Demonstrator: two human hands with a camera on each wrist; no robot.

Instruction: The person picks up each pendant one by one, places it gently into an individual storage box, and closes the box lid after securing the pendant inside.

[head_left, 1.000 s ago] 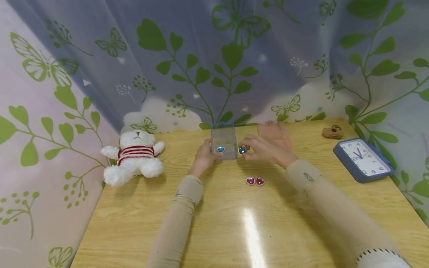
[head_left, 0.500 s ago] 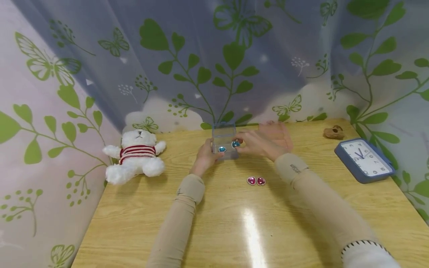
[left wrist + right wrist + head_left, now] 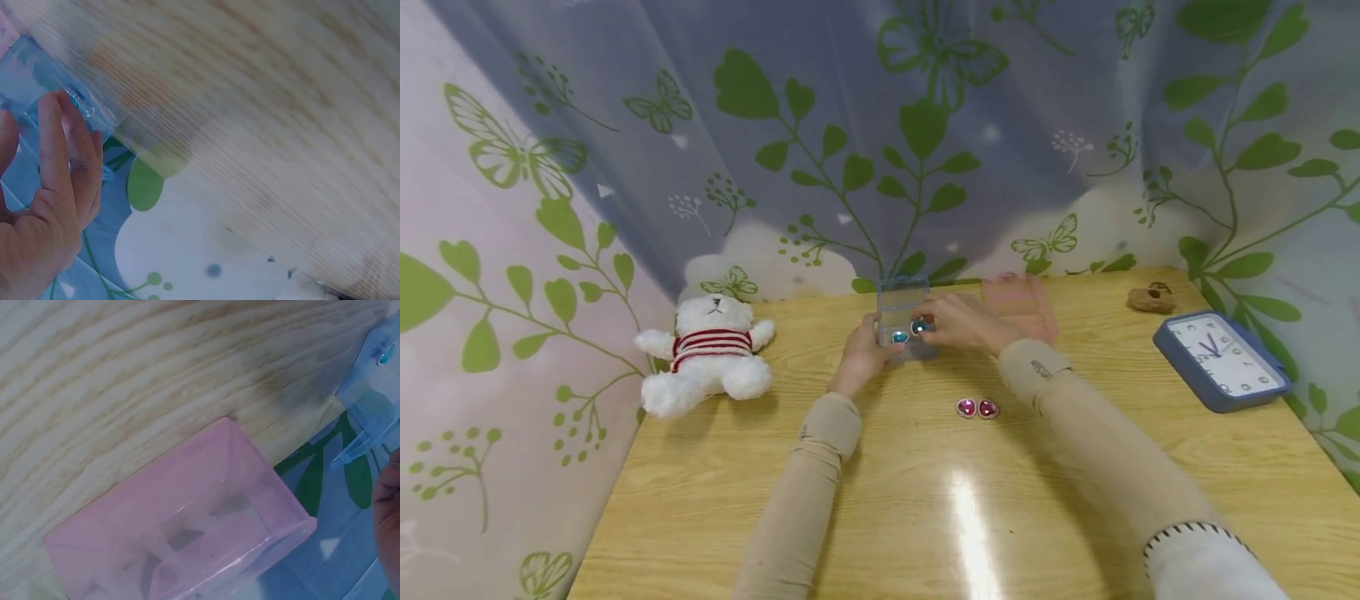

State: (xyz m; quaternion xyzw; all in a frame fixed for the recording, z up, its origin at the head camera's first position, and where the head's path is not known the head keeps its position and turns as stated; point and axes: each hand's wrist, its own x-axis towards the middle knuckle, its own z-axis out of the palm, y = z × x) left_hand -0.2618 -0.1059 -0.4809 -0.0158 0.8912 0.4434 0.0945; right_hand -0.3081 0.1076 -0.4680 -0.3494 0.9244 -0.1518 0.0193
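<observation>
The clear blue box [image 3: 904, 293] stands open near the table's back edge; it also shows in the left wrist view [image 3: 37, 75] and the right wrist view [image 3: 374, 381]. My left hand [image 3: 859, 358] grips its left side, fingers along the outer wall [image 3: 56, 181]. One blue gem [image 3: 899, 337] lies in the box by my left thumb. My right hand [image 3: 958, 321] pinches a second blue gem [image 3: 920, 327] over the box's right part; only an edge of this hand [image 3: 387, 512] shows in the right wrist view. Two pink gems [image 3: 966, 407] [image 3: 988, 408] lie side by side on the table.
A clear pink box [image 3: 1018, 304] stands right of the blue one, partly behind my right hand. A white teddy bear [image 3: 711, 350] is at the left. A brown object [image 3: 1150, 297] and a blue-framed clock [image 3: 1221, 358] are at the right. A patterned curtain hangs behind.
My right hand has moved left with its blue gem, from beside the blue box to over it. My left hand has kept its grip on the box.
</observation>
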